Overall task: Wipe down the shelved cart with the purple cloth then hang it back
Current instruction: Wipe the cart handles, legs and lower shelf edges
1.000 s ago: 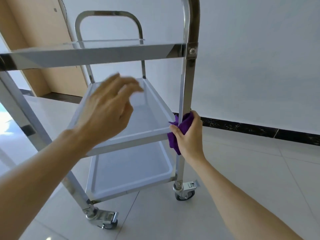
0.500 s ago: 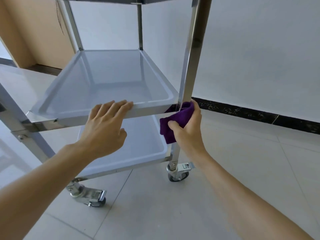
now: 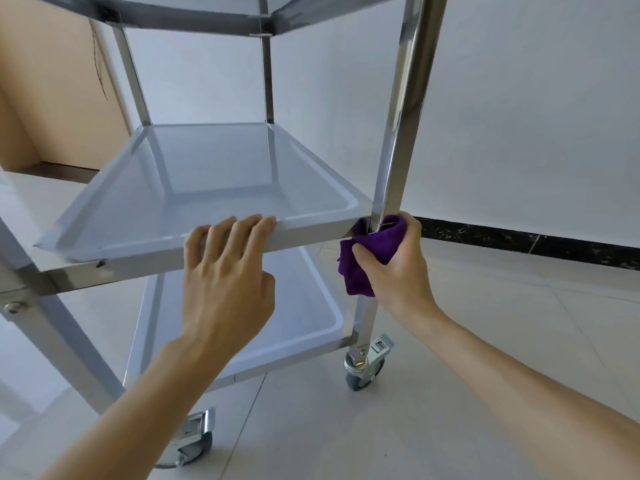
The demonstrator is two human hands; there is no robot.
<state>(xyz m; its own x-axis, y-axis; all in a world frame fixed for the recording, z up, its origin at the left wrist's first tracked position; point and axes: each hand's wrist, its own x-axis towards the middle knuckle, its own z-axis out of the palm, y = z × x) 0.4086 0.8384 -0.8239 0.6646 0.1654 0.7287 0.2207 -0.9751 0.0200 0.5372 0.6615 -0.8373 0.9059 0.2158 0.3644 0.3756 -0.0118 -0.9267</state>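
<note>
A steel cart point(image 3: 145, 247) with three tray shelves stands on castors in front of me. My left hand point(image 3: 225, 271) holds the front rim of the middle shelf, fingers hooked over the edge and thumb underneath. My right hand point(image 3: 394, 268) grips a bunched purple cloth point(image 3: 370, 251) and presses it around the right front post point(image 3: 401, 116) just where the middle shelf joins it. Part of the cloth hangs below my thumb.
A white wall with a dark skirting strip point(image 3: 519, 244) runs close behind and to the right of the cart. A tan wooden panel point(image 3: 52, 91) stands at the back left. Pale floor tiles surround the castors point(image 3: 363, 368).
My left hand came down from mid-air and took hold of the middle shelf's front rim. The view dropped lower and closer. The right hand stays with the cloth on the post at the shelf joint.
</note>
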